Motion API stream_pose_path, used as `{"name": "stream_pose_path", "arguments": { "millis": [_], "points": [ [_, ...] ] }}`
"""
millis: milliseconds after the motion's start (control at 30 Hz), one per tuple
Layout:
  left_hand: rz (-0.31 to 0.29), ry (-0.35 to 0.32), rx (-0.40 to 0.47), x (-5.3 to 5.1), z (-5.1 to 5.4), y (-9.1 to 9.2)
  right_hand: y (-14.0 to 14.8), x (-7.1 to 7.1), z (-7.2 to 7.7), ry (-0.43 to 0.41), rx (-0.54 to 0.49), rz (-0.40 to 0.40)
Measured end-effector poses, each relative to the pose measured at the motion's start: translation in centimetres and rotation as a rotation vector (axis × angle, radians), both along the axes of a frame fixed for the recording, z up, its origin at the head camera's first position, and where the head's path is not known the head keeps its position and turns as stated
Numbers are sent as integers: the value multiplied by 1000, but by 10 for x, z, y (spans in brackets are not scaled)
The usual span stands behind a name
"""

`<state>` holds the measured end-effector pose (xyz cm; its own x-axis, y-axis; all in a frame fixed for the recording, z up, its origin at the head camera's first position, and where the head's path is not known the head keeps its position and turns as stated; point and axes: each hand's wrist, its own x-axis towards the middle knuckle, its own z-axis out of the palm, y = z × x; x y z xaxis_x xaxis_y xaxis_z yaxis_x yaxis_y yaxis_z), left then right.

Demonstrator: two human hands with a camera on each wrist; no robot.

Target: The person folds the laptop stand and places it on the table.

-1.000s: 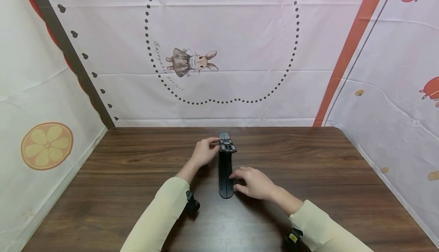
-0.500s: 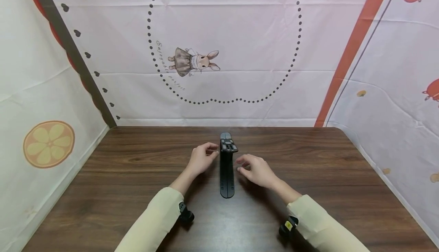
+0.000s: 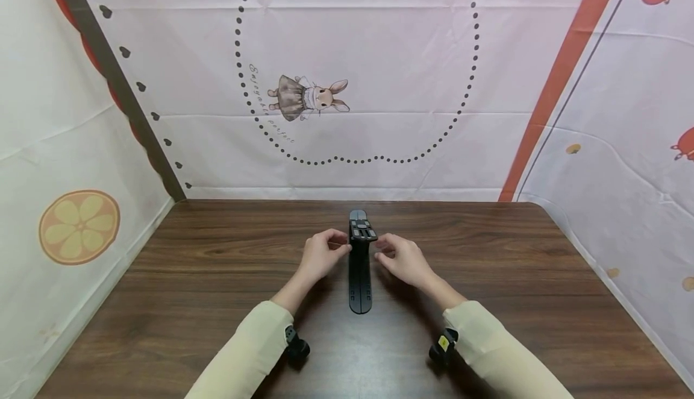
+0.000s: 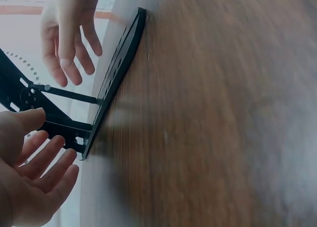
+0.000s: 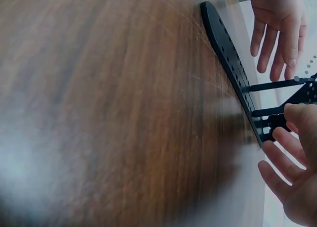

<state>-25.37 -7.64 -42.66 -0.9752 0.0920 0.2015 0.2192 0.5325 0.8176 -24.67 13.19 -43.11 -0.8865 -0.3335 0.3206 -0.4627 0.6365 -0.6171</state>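
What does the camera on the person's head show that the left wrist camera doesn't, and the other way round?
Only the head view: the rabbit print, the orange-slice print and the pale sleeves.

Only the left wrist view: a slim rod of the black stand, seen from the side, running between its base and its raised part.

Both: the stand, the left hand, the right hand and the wooden table.

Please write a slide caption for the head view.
Bare left hand and right hand flank a black stand with a long, round-ended base on a brown wood-grain table.
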Motion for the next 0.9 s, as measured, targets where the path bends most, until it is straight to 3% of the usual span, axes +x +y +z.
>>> {"name": "stream_pose_path", "arguments": {
  "millis": [333,900],
  "points": [
    [34,40,31,-8,-4,12,-12,-9,-1,-36,-84,-54],
    [108,89,42,-12,-13,21,-23,-16,-9,-71,-116,-136]
  ]
}}
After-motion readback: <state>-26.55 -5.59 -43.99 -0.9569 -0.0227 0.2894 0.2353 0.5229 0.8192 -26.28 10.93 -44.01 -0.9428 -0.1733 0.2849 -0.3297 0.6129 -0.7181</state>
